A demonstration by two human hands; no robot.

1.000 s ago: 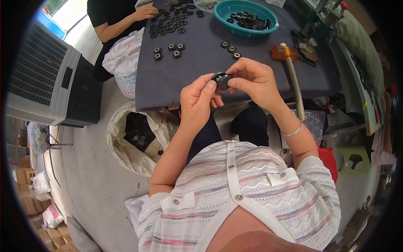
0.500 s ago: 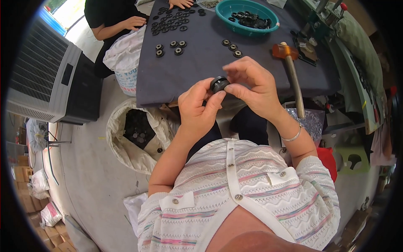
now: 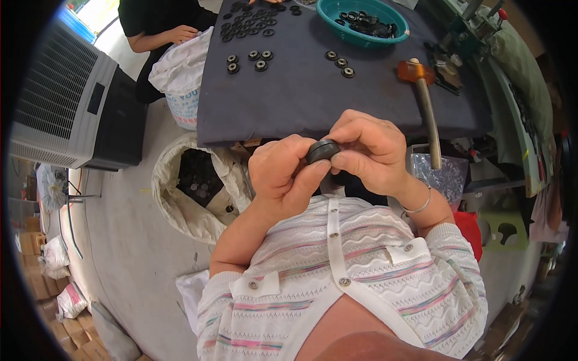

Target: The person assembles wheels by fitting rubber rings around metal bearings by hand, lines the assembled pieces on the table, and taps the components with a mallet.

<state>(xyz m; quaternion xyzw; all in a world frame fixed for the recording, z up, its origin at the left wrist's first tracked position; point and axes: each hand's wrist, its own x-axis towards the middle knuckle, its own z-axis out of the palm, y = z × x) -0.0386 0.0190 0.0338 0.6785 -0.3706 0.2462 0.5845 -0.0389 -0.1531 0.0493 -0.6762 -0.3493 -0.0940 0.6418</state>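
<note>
Between my two hands, in front of my chest and just off the table's near edge, is a small round black wheel [image 3: 323, 151] with a groove round its rim. My left hand [image 3: 283, 171] pinches its left side between thumb and fingers. From the right, my right hand [image 3: 372, 151] grips the same wheel with thumb and fingertips. On the table beyond lie two small groups of black wheels with metal bearing centres, one group to the left [image 3: 261, 65] and one nearer the middle [image 3: 342, 62].
A teal basin [image 3: 325, 24] of black parts stands at the back, near rows of black rings [image 3: 248, 27]. An orange-headed mallet [image 3: 428, 111] lies right, by a green press [image 3: 472, 30]. Left are an open sack [image 3: 171, 207], a white bag [image 3: 183, 78] and a seated co-worker [image 3: 162, 24].
Both hands have come closer to my body with the wheel. My right hand's fingers, raised apart before, now close on it. The co-worker's far hand has moved mostly out of view.
</note>
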